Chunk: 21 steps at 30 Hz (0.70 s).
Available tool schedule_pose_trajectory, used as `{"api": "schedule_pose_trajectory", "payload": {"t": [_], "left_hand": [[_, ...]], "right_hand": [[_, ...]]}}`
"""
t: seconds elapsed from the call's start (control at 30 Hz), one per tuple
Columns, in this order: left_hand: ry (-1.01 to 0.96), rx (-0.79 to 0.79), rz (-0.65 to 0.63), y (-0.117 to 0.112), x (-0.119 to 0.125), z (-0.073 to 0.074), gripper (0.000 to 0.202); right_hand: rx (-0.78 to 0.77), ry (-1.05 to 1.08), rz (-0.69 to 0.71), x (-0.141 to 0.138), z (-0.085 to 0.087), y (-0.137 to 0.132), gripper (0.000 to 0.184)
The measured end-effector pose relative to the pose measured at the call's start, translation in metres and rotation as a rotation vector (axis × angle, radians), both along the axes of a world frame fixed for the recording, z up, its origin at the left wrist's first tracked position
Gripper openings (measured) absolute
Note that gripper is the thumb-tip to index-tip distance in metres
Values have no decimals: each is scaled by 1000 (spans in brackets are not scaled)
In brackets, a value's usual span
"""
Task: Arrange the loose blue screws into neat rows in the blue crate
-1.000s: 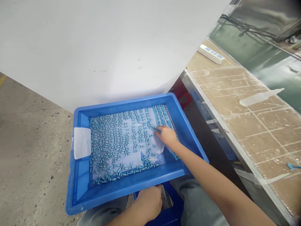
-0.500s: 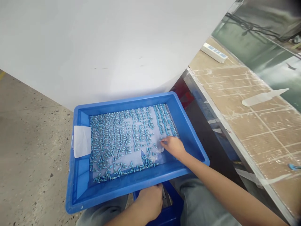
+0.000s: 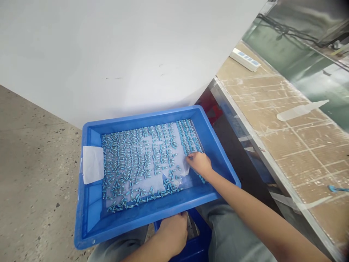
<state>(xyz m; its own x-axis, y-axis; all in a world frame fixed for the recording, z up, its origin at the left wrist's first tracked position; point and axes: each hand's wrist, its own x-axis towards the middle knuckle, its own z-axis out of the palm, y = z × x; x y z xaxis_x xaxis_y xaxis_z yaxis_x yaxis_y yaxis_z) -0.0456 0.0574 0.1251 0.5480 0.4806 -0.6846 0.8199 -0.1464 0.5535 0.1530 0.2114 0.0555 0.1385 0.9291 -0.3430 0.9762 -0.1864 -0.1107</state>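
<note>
A blue plastic tray (image 3: 92, 227) holds many small blue-headed pin-like parts (image 3: 133, 154), loosely lined up in rows on a pale sheet (image 3: 156, 183) and heaped along the near side. My right hand (image 3: 200, 162) reaches into the tray with thumb and fingers pinched, just at the lower end of the right-hand rows (image 3: 188, 136). A small blue-headed part appears to be in the pinch, mostly covered by the fingertips. Below the tray's near rim my left hand (image 3: 174, 231) is curled into a fist; whatever is inside it is hidden.
White paper (image 3: 93, 165) covers part of the tray's left wall. Behind stands a large white panel (image 3: 122, 54). To the right, a cardboard-topped bench (image 3: 272, 105) carries a power strip (image 3: 245, 59). A blue stool (image 3: 200, 240) shows between the knees.
My right hand has moved slightly up toward the right-hand rows, still pinched. The view has shifted a little. My left fist stays below the near rim.
</note>
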Motion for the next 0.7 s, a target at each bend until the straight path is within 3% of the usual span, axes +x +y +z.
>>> {"api": "schedule_pose_trajectory", "payload": {"t": [0.3,0.5,0.7], "left_hand": [[25,6,-9,0,0,4,43],[24,18,-11,-1,0,4,44],[16,8,-4,3,2,12,44]], "right_hand": [[1,15,-9,3,9,-2,26],[-48,79,75,-18,24,-17,33],[-126,60,153,-41,11,-13,38]]}}
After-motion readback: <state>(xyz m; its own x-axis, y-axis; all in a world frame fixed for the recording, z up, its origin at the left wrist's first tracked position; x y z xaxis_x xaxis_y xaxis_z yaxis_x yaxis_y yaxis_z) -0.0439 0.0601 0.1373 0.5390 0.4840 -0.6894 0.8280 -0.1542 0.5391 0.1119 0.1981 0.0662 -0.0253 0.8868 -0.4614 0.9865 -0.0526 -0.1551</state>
